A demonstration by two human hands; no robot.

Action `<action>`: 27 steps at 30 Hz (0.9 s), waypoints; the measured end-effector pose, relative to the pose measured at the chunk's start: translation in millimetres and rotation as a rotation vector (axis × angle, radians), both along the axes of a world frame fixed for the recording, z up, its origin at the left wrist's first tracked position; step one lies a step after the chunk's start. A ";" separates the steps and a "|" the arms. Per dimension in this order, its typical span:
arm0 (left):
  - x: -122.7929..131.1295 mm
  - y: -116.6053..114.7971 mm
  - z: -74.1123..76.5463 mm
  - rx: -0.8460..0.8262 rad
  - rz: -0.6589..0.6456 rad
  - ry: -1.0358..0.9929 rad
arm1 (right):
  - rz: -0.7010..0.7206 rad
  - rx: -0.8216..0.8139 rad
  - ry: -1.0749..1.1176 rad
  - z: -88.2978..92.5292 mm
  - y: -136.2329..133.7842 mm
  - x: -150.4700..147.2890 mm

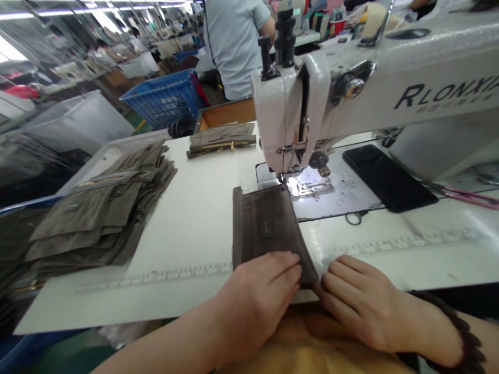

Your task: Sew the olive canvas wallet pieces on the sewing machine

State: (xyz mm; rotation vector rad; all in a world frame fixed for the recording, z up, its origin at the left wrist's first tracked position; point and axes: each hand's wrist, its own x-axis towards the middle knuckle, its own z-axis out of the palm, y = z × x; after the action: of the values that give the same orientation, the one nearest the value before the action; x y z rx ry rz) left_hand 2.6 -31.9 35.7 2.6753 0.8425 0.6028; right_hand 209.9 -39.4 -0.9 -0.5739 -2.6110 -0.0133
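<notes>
A dark brown fabric pouch panel [268, 218] with a small label patch lies on the sewing table. Its far edge reaches under the presser foot of the sewing machine [290, 98], where the lamp lights the needle plate [312, 187]. My left hand [265, 291] rests on the panel's near part, fingers laid flat over the fabric. At the panel's near right corner, my right hand [354, 296] has its fingers curled, pinching the edge between thumb and fingers. The thumb tips are partly hidden.
A stack of olive fabric pieces [97, 208] lies on the left, and folded zippered pieces [220, 139] lie behind. To the right are a black phone [390, 176], pink-handled scissors [471, 197] and a metal ring [354, 218]. A person [236, 47] stands beyond, near a blue basket [163, 98].
</notes>
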 end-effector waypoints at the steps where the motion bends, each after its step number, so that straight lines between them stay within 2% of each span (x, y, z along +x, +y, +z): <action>1: -0.1 -2.3 -4.7 0.001 0.033 -0.076 | -0.016 0.013 0.039 -2.3 -3.0 0.0; 3: 0.7 -4.2 -13.1 -0.017 0.075 -0.158 | -0.048 0.054 0.112 -5.4 -7.3 -0.6; 7: 3.9 -5.6 -20.7 0.010 0.049 -0.167 | -0.098 0.122 0.202 -4.3 -11.9 -2.2; 18: 2.8 -10.2 -19.3 0.205 -0.012 -0.075 | -0.150 0.091 0.274 -4.7 -14.2 -1.9; 27: 0.0 -5.8 -15.6 0.194 -0.058 -0.118 | -0.203 0.027 0.365 3.6 -12.3 -8.4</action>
State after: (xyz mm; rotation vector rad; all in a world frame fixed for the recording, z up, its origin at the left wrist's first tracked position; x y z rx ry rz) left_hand 2.7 -37.8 20.1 2.7912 0.7045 0.8586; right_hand 201.5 -51.7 2.7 -0.7528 -2.1899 -0.0079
